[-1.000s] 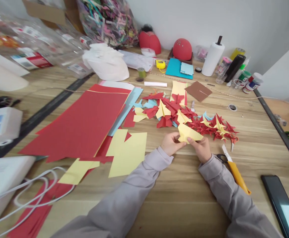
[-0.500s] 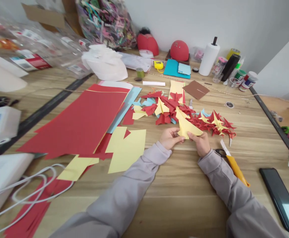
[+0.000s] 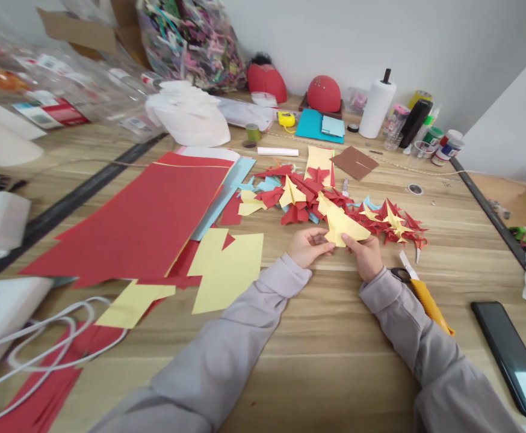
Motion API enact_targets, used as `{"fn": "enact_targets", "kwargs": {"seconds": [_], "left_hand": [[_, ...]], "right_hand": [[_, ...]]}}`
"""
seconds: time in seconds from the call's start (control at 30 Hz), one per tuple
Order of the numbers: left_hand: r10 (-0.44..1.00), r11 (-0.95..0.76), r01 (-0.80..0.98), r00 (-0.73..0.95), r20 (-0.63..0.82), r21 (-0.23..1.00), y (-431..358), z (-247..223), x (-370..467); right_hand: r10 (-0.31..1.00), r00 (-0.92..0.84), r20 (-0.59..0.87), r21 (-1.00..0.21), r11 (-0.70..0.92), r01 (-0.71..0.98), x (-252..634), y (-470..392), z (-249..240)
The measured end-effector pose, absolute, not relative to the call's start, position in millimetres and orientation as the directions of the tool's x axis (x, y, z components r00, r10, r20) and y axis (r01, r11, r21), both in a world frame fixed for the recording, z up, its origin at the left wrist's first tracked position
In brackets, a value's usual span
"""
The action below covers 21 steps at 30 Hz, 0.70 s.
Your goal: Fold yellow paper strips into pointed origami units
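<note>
A pale yellow folded paper piece [image 3: 343, 226] with a wide triangular outline is raised above the table between my hands. My left hand [image 3: 307, 246] pinches its lower left edge between thumb and fingers. My right hand [image 3: 365, 255] grips the lower right part, with the thumb on the near face and the fingers mostly hidden behind. Just beyond lies a heap of folded red, yellow and light blue paper pieces [image 3: 303, 193]. To the right of it is a pile of pointed red and yellow folded pieces [image 3: 393, 222].
Yellow paper sheets [image 3: 231, 276] and large red sheets [image 3: 145, 222] lie left of my hands. A yellow-handled tool [image 3: 430, 304] and a phone [image 3: 511, 358] lie to the right. A white cable [image 3: 64, 361] loops at lower left. Paint jars [image 3: 446, 150] stand at the back right.
Both hands keep hold of the yellow paper, which tilts slightly and sits a little higher in the picture. The whole view has shifted slightly.
</note>
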State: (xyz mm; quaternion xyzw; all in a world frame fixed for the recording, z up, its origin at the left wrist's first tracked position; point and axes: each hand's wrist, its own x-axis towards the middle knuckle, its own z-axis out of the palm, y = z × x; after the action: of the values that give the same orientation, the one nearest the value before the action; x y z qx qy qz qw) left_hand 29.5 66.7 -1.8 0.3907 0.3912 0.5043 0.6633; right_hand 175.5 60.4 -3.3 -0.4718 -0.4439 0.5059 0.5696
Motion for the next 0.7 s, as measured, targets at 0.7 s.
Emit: {"fn": "enact_targets", "kwargs": {"seconds": [0.7], "left_hand": [[0.987, 0.144, -0.388, 0.117, -0.107, 0.911, 68.4, -2.6, 30.1]], "right_hand": [[1.0, -0.009, 0.023, -0.999, 0.024, 0.042, 172.5, 57.5, 4.8]]}}
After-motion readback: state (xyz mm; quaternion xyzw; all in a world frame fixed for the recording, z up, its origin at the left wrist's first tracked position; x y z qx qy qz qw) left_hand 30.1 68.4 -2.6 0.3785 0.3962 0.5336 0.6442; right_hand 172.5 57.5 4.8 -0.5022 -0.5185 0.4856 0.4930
